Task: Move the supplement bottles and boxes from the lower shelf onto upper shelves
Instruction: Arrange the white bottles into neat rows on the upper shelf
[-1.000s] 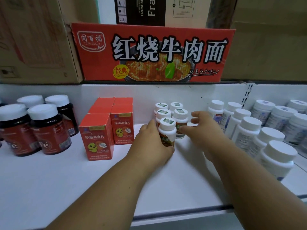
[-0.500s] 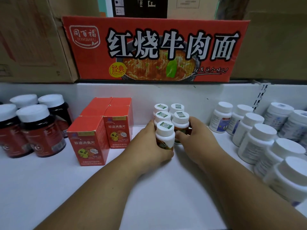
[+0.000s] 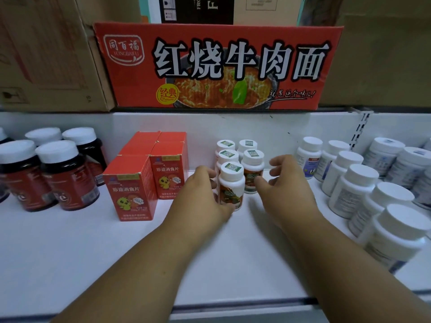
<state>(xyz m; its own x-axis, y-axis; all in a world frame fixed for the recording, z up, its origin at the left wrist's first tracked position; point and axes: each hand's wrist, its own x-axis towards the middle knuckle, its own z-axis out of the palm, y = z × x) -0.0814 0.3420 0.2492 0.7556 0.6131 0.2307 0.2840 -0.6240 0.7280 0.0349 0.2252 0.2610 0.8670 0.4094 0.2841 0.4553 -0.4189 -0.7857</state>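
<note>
We see two bare forearms coming in from the bottom edge of the view, each ending in a bare hand. Neither arm shows a sleeve, cuff or glove anywhere along its visible length. The left hand carries no ring, watch or band at the wrist that we can make out. The right hand is likewise unadorned, with no jewellery or strap showing. The fingernails we can see look short and unpainted. No other part of the person or their clothing appears.

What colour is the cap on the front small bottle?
White, with a green sticker on top; the cap shows in the head view.
</note>
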